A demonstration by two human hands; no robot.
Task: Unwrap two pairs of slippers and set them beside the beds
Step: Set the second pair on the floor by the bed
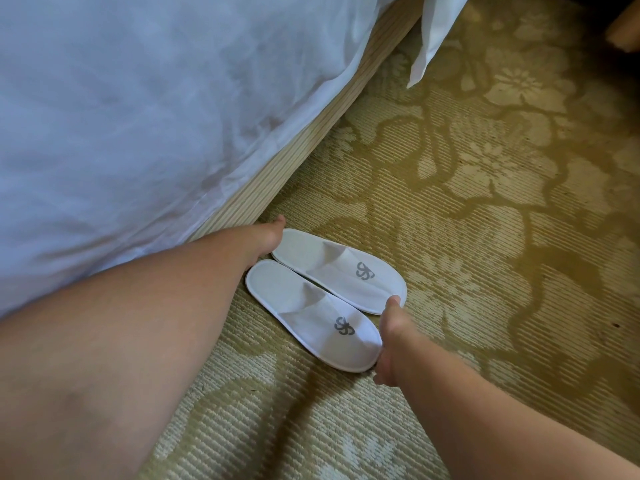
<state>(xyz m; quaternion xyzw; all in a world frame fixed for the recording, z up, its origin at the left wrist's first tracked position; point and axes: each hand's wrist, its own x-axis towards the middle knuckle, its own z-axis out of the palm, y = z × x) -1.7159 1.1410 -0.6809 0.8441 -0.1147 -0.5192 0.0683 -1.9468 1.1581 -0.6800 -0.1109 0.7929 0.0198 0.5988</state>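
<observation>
Two white slippers lie side by side on the floor at lower centre, touching along their inner edges, toes pointing to the lower right. Each carries a grey emblem on its upper. The far slipper [329,265] lies nearer the bed and the near slipper [301,306] lower in the frame.

The left hand [270,239] reaches in from the lower left and touches the heel end of the far slipper. Its fingers are hidden behind the hand, so how far they are open cannot be told.

The right hand [393,336] comes from the lower right and meets both toes. Its thumb is spread upward with the tip on the far slipper's toe rim, and the fingers bend down at the near slipper's toe. Whether they pinch it cannot be told.

A floral, olive and cream carpet [485,237] lies beneath. Just above the heels runs the striped beige bed base [301,150], overhung by a white duvet [138,116] that fills the upper left. A white cloth corner [429,46] hangs at top centre.
</observation>
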